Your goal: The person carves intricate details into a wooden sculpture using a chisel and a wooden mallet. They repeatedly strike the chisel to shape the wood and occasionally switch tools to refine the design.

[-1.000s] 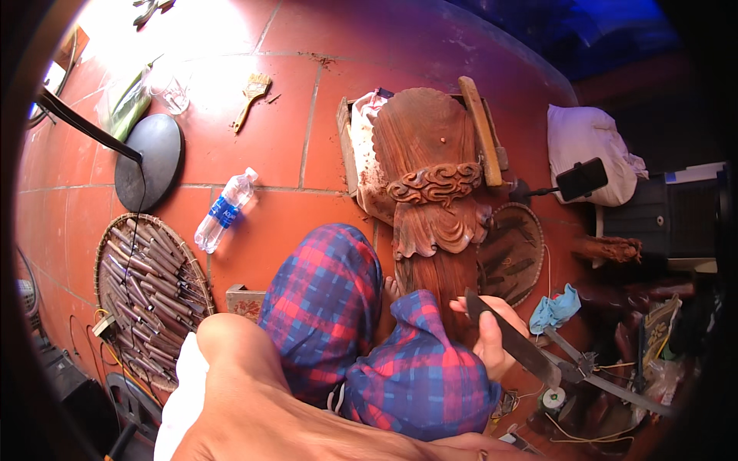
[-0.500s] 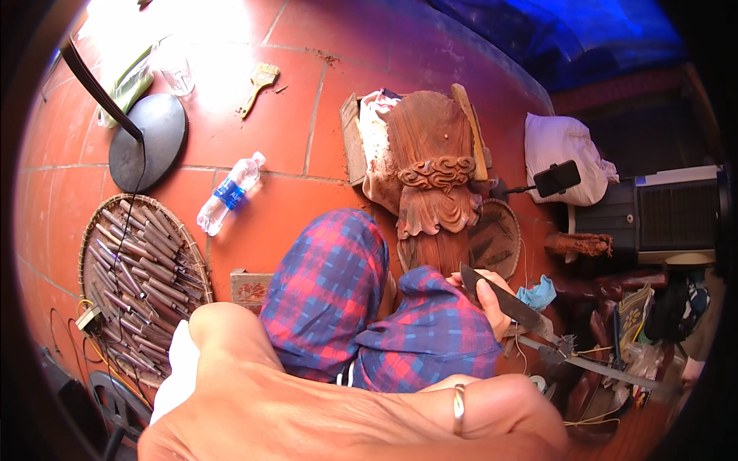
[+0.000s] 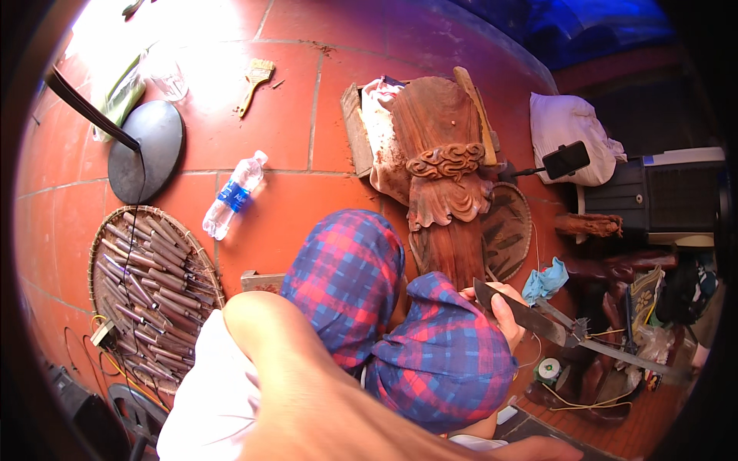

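Observation:
My left arm comes out of a white sleeve and crosses the bottom of the view, very close. Its blurred hand point(image 3: 538, 448) is cut off by the lower edge, so its fingers do not show. By my right knee, my right hand point(image 3: 507, 309) is closed around a dark, flat metal blade point(image 3: 530, 319), thumb against it; the forearm is hidden behind the checked trousers. Ahead of my knees lies a carved reddish-brown wooden piece point(image 3: 450, 196) with a swirling band and drape-like folds. It leans on a cloth-lined wooden support point(image 3: 356, 131).
Carving tools fill a round woven tray point(image 3: 98, 250) at left. A water bottle point(image 3: 234, 196), a brush point(image 3: 254, 84) and a round black stand base point(image 3: 146, 150) are on the tiles. A phone point(image 3: 565, 159) on an arm, blue cloth point(image 3: 544, 281) and metal bars point(image 3: 619, 356) are at right.
My left hand, whose ringed finger showed before, has dropped mostly out of view at the bottom. The blade in my right hand lies flatter. The whole view has shifted slightly.

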Demonstrator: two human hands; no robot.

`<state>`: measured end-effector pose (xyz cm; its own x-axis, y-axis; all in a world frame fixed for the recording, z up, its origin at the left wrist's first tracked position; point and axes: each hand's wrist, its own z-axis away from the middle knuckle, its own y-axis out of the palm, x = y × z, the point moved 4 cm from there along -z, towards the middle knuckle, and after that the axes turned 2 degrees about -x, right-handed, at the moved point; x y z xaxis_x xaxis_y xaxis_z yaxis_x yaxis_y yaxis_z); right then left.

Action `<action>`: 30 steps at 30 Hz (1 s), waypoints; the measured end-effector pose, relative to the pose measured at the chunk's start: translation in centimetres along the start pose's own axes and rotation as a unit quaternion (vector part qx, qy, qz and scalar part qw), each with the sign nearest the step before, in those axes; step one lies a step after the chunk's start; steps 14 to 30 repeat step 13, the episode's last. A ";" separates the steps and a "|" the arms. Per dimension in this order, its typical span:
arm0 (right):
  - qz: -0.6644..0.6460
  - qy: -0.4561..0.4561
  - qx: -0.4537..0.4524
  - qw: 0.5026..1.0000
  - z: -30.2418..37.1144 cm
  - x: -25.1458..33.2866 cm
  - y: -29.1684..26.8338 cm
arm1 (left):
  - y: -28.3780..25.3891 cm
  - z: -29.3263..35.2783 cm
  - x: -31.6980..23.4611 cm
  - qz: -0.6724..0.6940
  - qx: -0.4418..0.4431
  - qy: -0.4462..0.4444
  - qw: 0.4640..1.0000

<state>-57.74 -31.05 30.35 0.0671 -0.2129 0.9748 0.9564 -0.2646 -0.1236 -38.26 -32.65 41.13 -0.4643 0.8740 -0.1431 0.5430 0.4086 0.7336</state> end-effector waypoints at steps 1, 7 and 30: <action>-0.004 -0.007 0.023 1.000 -0.2 -0.5 0.3 | -0.6 -0.6 0.5 0.012 -0.002 0.002 1.000; -0.026 -0.020 -0.010 0.999 -1.6 -3.3 -2.5 | -5.9 -4.7 1.8 -0.059 -0.033 0.006 0.998; -0.010 -0.066 -0.128 0.990 -3.8 -5.1 -8.3 | -15.5 2.4 -1.3 -0.582 -0.311 -0.015 0.751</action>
